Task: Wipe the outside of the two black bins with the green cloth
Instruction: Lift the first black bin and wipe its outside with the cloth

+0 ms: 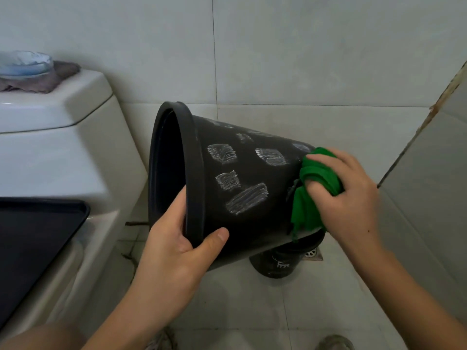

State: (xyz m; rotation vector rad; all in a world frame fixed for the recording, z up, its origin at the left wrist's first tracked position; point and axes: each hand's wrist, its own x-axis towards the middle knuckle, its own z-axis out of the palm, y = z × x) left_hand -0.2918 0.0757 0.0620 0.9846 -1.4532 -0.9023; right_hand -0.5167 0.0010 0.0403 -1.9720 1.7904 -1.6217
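Observation:
A black bin is held tipped on its side above the floor, mouth to the left, with several white scribbled patches on its wall. My left hand grips its rim, thumb on the outside and fingers inside. My right hand grips a bunched green cloth and presses it against the bin's wall near the base. A second black bin stands on the floor beneath, mostly hidden by the first.
A white toilet fills the left, with a black tray on its lid and a bowl on a grey rag on the cistern. A floor drain lies by the lower bin. Tiled walls close in behind and right.

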